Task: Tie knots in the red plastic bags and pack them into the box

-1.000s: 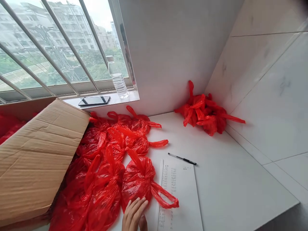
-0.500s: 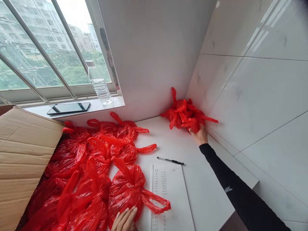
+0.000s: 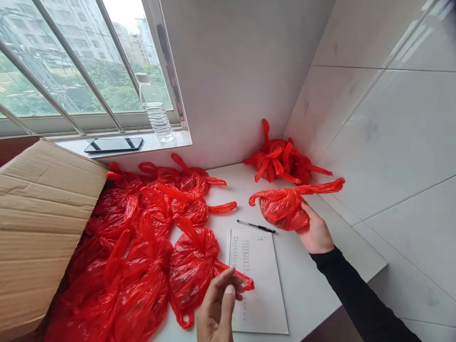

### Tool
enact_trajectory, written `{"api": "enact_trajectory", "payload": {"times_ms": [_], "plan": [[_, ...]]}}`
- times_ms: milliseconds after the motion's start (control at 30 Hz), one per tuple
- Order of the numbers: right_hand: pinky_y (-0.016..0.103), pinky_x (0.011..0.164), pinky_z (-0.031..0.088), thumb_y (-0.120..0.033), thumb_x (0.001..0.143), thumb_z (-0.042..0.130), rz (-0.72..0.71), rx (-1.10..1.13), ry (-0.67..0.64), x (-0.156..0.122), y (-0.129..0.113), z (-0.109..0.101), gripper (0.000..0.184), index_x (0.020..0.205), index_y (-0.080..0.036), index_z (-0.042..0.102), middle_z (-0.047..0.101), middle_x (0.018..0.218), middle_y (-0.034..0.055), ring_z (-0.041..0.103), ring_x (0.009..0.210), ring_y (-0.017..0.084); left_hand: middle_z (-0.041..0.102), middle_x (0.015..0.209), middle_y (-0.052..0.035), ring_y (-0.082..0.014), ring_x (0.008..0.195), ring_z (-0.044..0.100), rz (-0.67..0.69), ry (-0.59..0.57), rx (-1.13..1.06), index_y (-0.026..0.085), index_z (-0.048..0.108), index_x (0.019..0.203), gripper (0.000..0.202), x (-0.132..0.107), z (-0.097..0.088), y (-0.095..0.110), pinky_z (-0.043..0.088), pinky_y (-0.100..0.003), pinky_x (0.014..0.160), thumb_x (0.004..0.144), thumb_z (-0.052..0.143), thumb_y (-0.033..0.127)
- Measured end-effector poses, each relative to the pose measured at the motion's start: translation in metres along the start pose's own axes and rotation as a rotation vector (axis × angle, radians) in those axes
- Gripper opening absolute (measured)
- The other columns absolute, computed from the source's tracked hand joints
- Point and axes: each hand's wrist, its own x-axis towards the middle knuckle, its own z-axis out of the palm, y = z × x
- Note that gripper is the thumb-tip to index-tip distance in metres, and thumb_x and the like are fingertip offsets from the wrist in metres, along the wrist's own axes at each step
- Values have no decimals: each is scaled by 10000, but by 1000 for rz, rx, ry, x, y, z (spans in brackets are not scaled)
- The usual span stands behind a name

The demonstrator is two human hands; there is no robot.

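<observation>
A small knotted red plastic bag (image 3: 283, 209) is in my right hand (image 3: 317, 232), lifted above the white table beyond the notebook. Its tied handles stick out to both sides, and my fingers are partly hidden behind it. My left hand (image 3: 219, 306) is raised at the bottom middle with fingers loosely curled and thumb apart, nothing seen between them. Just behind it lies another knotted red bag (image 3: 194, 261), one handle reaching over the notebook (image 3: 261, 285), which bears handwritten columns. Several more red bags (image 3: 142, 280) crowd the left of the table.
A pile of red bags (image 3: 281, 159) sits in the far corner against the tiled wall. A black pen (image 3: 256, 226) lies above the notebook. An open cardboard box (image 3: 46, 228) stands at left. On the windowsill are a phone (image 3: 114, 145) and a water bottle (image 3: 156, 114).
My right hand has taken one red bag from the corner pile and brought it nearer. My left hand has come off the front bag and moved right, up over the notebook's edge. The view has shifted slightly.
</observation>
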Motion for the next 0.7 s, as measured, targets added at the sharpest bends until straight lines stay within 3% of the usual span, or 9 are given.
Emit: {"api": "enact_trajectory", "payload": {"times_ms": [67,133,233,333,400,467,533,700], "plan": [[388,854,563,-491,852,594,153,176,-101,-36,0,13,389,1162,-268,664,701,1184,43,657,1079,277,684,1152,-147,-291,975,677,-302,-129,-281,202,648,1241,493,5,21,13,583,-418,798,852,645,505],[410,879,559,-468,831,635,305,285,-181,-66,2,21,364,1130,-268,692,719,1150,48,656,1093,299,628,1271,-162,-314,1117,628,-417,-201,-455,194,625,1268,508,11,33,18,554,-447,893,854,663,486],[431,862,559,-545,809,623,470,291,-325,-95,3,24,342,951,-247,711,741,1066,76,674,1056,320,652,1230,-130,-301,1169,595,-350,-191,-527,186,679,1140,362,15,33,12,504,-415,961,853,698,405],[465,853,554,-686,851,475,555,301,-412,-103,1,22,479,864,-245,661,729,1043,96,681,1026,317,686,1149,-108,-277,1135,603,-274,-127,-441,186,704,1062,300,11,22,5,466,-375,979,851,703,399],[441,870,549,-659,878,496,540,213,-470,-104,1,22,451,966,-252,670,706,1107,95,666,1057,298,691,1117,-111,-268,1097,608,-252,-100,-333,178,706,1062,319,7,14,3,458,-361,966,855,691,420],[407,917,532,-550,871,623,498,49,-624,-106,4,25,401,1143,-257,658,671,1204,101,633,1121,289,693,1082,-117,-259,1042,610,-219,-84,-216,163,704,1058,335,5,11,4,462,-349,932,849,694,424],[396,976,501,-461,861,692,455,-86,-784,-108,12,28,465,1272,-259,610,635,1279,109,597,1176,287,691,1044,-112,-243,975,604,-175,-64,-122,154,700,1049,321,3,10,7,466,-336,889,846,695,403],[362,899,536,-510,861,680,484,-118,-878,-107,41,29,443,1208,-234,662,683,1194,101,656,1049,274,691,908,-73,-197,834,565,-118,-56,-77,147,711,953,206,-1,9,11,447,-300,790,848,679,321]]}}
